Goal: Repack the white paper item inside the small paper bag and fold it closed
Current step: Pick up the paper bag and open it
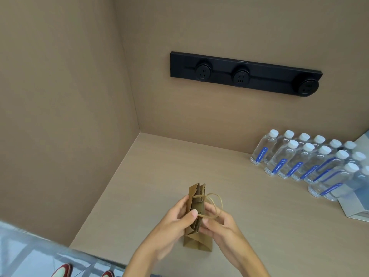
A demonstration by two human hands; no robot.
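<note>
A small brown paper bag (196,204) stands upright on the beige counter (249,216), pressed nearly flat with its top edges pointing up. My left hand (171,224) grips its left side, thumb laid across the front. My right hand (219,224) holds the right side, fingers by the thin paper-cord handles (214,202) that loop out to the right. No white paper item shows; the bag's inside is hidden.
Several clear water bottles (303,160) with white caps and blue labels stand in rows at the right. A white box (357,208) sits beside them. A black socket strip (243,73) is mounted on the back wall. A side wall (60,116) closes the left.
</note>
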